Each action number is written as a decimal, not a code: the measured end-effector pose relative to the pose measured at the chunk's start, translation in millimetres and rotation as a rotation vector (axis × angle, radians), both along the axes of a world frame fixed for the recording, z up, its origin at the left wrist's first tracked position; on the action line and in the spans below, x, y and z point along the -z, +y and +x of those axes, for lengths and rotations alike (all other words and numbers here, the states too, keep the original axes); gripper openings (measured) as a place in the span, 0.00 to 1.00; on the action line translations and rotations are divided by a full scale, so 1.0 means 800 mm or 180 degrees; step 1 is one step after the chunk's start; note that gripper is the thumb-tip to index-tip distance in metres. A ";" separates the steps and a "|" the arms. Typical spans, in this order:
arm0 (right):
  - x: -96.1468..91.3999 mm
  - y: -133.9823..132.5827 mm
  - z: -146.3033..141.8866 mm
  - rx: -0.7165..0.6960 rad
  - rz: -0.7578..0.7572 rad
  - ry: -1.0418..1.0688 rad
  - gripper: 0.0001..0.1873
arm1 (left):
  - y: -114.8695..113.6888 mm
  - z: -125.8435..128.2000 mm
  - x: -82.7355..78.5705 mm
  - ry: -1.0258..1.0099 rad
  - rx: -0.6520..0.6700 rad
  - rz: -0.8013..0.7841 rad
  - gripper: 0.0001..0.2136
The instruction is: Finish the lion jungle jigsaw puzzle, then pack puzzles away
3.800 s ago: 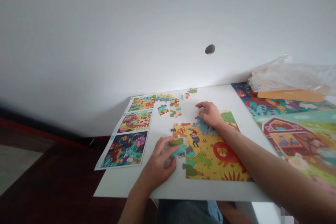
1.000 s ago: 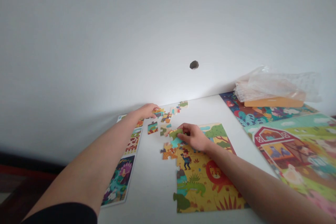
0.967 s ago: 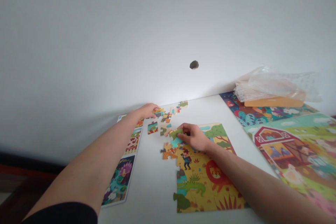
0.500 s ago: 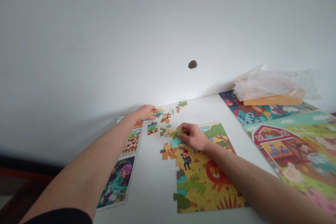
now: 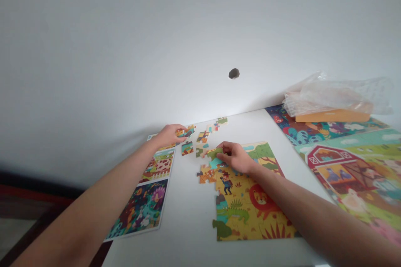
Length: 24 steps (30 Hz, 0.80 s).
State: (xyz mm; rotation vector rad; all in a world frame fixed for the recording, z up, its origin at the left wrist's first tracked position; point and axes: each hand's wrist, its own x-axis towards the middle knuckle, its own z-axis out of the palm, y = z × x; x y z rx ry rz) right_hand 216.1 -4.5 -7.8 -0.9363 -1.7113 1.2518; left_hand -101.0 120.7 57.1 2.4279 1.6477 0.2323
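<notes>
A green-and-teal jigsaw piece (image 5: 214, 154) is pinched in the right hand (image 5: 235, 157), at the top edge of the part-built safari puzzle (image 5: 250, 212) — a light, controlled hold; the left hand (image 5: 169, 135) seems closed on a second piece (image 5: 189, 131), though it's small to tell.

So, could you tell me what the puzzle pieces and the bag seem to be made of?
The puzzle pieces look like matte printed card, judging by their flat die-cut shapes. The bag looks like thin clear plastic, shiny and crinkled.

Jigsaw piece (image 5: 189, 131) in the left hand (image 5: 168, 135), partly hidden by fingers.
</notes>
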 end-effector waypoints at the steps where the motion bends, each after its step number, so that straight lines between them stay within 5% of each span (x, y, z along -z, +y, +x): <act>1: -0.001 0.000 0.000 0.0008 -0.0014 0.0010 0.11 | -0.012 0.001 -0.005 -0.0114 0.0039 0.0002 0.24; 7: -0.005 0.000 0.003 0.0090 -0.0213 0.0317 0.14 | -0.135 0.020 -0.025 -0.0324 0.0466 -0.0074 0.22; 13: -0.002 0.008 0.018 -0.0025 -0.0306 0.0333 0.16 | -0.262 0.060 0.008 -0.0495 0.1258 -0.0419 0.24; 19: 0.006 0.023 0.042 -0.0086 -0.0272 0.0188 0.20 | -0.292 0.079 0.022 -0.0658 0.1301 -0.0409 0.30; 24: -0.002 0.023 0.043 0.0025 -0.0240 0.0224 0.20 | -0.318 0.072 0.035 -0.0672 0.0917 0.0243 0.24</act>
